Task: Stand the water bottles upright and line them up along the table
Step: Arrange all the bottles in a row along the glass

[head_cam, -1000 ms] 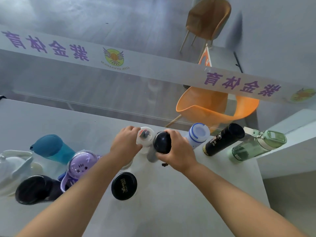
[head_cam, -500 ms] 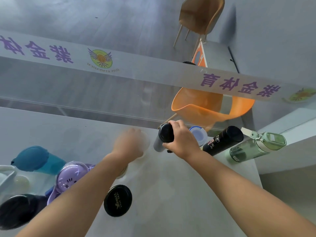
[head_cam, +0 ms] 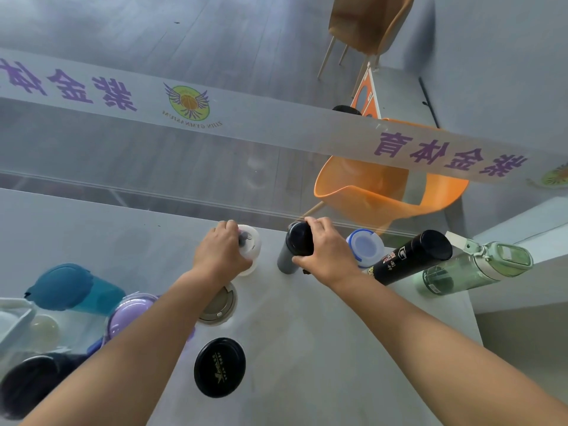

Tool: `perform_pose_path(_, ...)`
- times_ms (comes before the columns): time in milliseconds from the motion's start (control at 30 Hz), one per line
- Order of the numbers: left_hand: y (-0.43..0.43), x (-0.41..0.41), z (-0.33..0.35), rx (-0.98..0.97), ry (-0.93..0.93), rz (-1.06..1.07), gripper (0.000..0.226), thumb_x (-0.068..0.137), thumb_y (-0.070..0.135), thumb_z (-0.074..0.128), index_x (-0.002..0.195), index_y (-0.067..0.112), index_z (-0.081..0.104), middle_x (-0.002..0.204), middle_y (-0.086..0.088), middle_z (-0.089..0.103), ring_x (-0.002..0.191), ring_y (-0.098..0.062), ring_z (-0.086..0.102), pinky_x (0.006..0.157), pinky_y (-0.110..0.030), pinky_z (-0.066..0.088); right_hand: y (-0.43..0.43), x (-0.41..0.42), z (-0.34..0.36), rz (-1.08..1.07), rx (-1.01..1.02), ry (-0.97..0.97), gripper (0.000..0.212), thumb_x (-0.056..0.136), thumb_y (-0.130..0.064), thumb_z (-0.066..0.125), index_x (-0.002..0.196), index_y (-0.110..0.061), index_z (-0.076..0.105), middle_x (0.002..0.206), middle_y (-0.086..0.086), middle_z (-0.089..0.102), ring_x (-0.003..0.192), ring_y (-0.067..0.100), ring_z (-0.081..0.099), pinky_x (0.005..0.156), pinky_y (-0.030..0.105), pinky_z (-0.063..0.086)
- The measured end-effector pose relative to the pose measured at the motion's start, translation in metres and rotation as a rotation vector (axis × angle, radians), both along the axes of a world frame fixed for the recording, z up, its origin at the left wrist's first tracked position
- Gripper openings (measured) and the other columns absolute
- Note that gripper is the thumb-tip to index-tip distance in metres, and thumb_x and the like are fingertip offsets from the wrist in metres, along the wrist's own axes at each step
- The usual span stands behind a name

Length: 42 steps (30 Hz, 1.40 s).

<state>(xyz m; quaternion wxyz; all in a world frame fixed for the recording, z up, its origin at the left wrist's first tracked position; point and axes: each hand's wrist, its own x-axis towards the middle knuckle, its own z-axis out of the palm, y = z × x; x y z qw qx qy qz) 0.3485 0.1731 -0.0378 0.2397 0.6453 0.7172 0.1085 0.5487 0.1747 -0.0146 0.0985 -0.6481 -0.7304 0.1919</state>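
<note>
Head view, looking down on the grey bench (head_cam: pixel 307 333).

Hands: 2, both engaged.
- Left hand (head_cam: pixel 221 255): fingers curled round the top of a white plastic bottle (head_cam: pixel 252 245), which stands base-down near the bench's far edge.
- Right hand (head_cam: pixel 327 255): fingers and thumb curled over the black cap of a slim grey bottle (head_cam: pixel 292 245), also base-down at the far edge.
- The two held bottles are apart, with bare bench between them.

Row to the right of the slim grey bottle, 3 standing:
- a white bottle with a blue-ringed lid (head_cam: pixel 365 245), just beside the right hand
- a black cylindrical flask with a printed label (head_cam: pixel 412 256)
- a translucent green bottle with a flip lid (head_cam: pixel 473 269), at the right end of the bench

With the two held bottles, that makes 5 along the far edge.

Nearer the person, 2 seen from above:
- a round black lid with a pale logo (head_cam: pixel 219 367)
- a tan-grey round lid (head_cam: pixel 221 302), partly under the left forearm

Left cluster, 4 shapes:
- a teal bottle (head_cam: pixel 73 287)
- a lilac bottle with a domed lid (head_cam: pixel 129 315)
- a blurred black vessel (head_cam: pixel 27 382)
- a white vessel (head_cam: pixel 12 315), cut by the frame edge

I cannot tell whether the last two stand or lie.

Beyond the glass: 1 orange shell chair (head_cam: pixel 384 192) and 1 tan chair (head_cam: pixel 365 23).
</note>
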Motion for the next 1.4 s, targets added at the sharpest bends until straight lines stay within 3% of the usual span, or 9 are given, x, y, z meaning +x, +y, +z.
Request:
perform_pose_path(400,0.010,0.002,-0.003,-0.007,-0.055,-0.001,0.047,0.072,0.019,0.068,0.110,0.008,0.043,0.116,-0.009,0.052,0.108,-0.028,0.047,0.081,-0.034,0.041,0.000,-0.009,-0.003,-0.038,-0.003,-0.069,0.083,0.077,-0.034,0.071,0.143,-0.014,0.023,0.133,0.006,0.038,0.122,0.023,0.041,0.099,0.031,0.037)
perform_pose_path(533,0.010,0.002,-0.003,-0.062,-0.025,-0.054,0.073,0.075,0.023,0.067,0.136,0.011,0.030,0.136,-0.006,0.043,0.124,-0.025,0.039,0.093,-0.036,0.040,-0.001,-0.010,0.000,-0.021,-0.020,-0.090,0.090,0.079,-0.034,0.070,0.146,-0.014,0.012,0.139,0.007,0.034,0.127,0.023,0.035,0.103,0.032,0.033)
perform_pose_path(633,0.008,-0.001,-0.001,-0.076,0.001,-0.086,0.084,0.076,0.025,0.067,0.143,0.012,0.019,0.144,-0.004,0.037,0.131,-0.022,0.034,0.098,-0.033,0.036,-0.005,-0.009,-0.001,-0.013,-0.004,-0.098,0.096,0.079,-0.033,0.069,0.147,-0.014,0.005,0.141,0.007,0.031,0.128,0.023,0.032,0.104,0.031,0.031)
perform_pose_path(767,0.003,-0.009,0.009,-0.055,0.019,-0.076,0.088,0.077,0.027,0.069,0.145,0.010,0.015,0.147,-0.005,0.033,0.134,-0.022,0.032,0.102,-0.031,0.033,-0.012,-0.007,-0.004,-0.017,0.155,-0.113,0.094,0.074,-0.030,0.074,0.145,-0.007,0.017,0.140,0.013,0.035,0.128,0.028,0.033,0.107,0.035,0.029)
perform_pose_path(867,-0.010,-0.018,0.018,0.053,0.013,-0.022,0.080,0.079,0.025,0.068,0.144,0.012,0.022,0.144,-0.006,0.039,0.131,-0.024,0.037,0.100,-0.034,0.036,-0.021,-0.006,-0.006,-0.014,0.294,-0.116,0.089,0.067,-0.028,0.079,0.139,-0.003,0.033,0.133,0.017,0.045,0.122,0.032,0.039,0.104,0.041,0.034)
perform_pose_path(1067,-0.052,-0.043,0.034,0.252,0.030,0.091,0.058,0.081,0.022,0.065,0.134,0.017,0.042,0.133,-0.004,0.053,0.117,-0.025,0.053,0.091,-0.040,0.046,-0.051,-0.020,-0.008,0.100,0.400,-0.016,0.078,0.067,-0.026,0.078,0.132,-0.008,0.038,0.129,0.012,0.048,0.119,0.024,0.034,0.102,0.038,0.037)
perform_pose_path(1267,-0.104,-0.051,0.046,0.256,0.084,0.162,0.049,0.082,0.022,0.067,0.128,0.018,0.051,0.130,-0.004,0.055,0.112,-0.024,0.056,0.091,-0.036,0.048,-0.093,-0.041,-0.005,0.323,0.313,0.149,0.058,0.072,-0.027,0.073,0.121,-0.010,0.047,0.117,0.011,0.054,0.104,0.028,0.052,0.087,0.043,0.049)
perform_pose_path(1400,-0.143,-0.056,0.052,0.241,0.113,0.230,0.041,0.083,0.017,0.064,0.123,0.018,0.054,0.128,-0.004,0.056,0.110,-0.026,0.056,0.089,-0.039,0.049,-0.118,-0.055,0.001,0.487,0.155,0.210,0.053,0.079,-0.034,0.068,0.124,-0.013,0.048,0.122,0.006,0.051,0.110,0.023,0.051,0.093,0.037,0.045)
